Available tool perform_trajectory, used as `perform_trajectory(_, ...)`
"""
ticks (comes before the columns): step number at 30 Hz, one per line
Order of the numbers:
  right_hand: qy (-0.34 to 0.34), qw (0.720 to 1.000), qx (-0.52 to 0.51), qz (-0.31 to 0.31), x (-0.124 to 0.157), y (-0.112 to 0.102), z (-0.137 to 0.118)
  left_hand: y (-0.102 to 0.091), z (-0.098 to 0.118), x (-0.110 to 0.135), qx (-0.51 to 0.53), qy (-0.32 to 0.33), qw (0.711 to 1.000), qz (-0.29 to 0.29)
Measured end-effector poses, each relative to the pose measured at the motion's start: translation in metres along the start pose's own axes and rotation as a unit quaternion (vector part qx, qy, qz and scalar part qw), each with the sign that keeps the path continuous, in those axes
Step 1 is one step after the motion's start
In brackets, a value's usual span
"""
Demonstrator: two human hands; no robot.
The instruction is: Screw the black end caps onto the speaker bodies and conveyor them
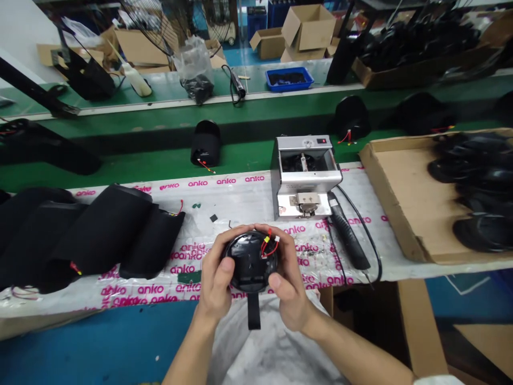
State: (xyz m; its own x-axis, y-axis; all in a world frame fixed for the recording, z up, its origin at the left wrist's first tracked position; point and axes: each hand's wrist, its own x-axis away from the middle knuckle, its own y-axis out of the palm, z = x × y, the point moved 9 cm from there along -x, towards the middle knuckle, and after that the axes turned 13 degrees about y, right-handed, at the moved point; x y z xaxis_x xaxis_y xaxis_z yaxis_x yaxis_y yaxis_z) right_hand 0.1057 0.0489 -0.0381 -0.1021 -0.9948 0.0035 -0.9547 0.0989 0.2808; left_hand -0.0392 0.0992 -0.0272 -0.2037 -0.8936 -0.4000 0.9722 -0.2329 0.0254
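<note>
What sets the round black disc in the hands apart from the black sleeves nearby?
The round black disc is glossy and rigid-looking; the black sleeves are matte and look soft. The disc sits between the left hand and right hand; the sleeves lie on the table. Both are black and carry red wires.

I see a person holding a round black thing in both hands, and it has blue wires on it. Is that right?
Not quite: the wires are red, not blue, as the head view shows. The left hand and right hand really are holding the round black thing.
</note>
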Motion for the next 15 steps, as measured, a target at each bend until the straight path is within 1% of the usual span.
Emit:
perform_trajectory(3, -0.002, 1.0, -0.002, 0.0, -0.006, 0.002, 0.004, 0.001, -0.005, 0.0, 0.004, 0.002, 0.999, 0.045)
perform_trajectory(5, -0.004, 1.0, 0.0, 0.014, -0.005, 0.001, 0.006, 0.003, -0.009, 0.005, 0.021, -0.022, 0.997, 0.076)
perform_trajectory(7, -0.006, 0.999, 0.003, 0.034, -0.001, -0.001, 0.005, 0.003, -0.01, 0.015, 0.025, -0.037, 0.993, 0.112)
perform_trajectory(10, -0.005, 0.998, 0.01, 0.056, 0.009, -0.004, 0.004, 0.002, -0.004, 0.033, 0.01, -0.013, 0.988, 0.153)
perform_trajectory(12, -0.011, 0.998, 0.016, 0.059, 0.014, -0.004, 0.003, 0.006, -0.001, 0.043, -0.004, 0.008, 0.988, 0.157)
perform_trajectory(15, -0.025, 0.998, 0.026, 0.056, 0.017, -0.001, 0.001, 0.015, 0.003, 0.049, -0.029, 0.037, 0.985, 0.168)
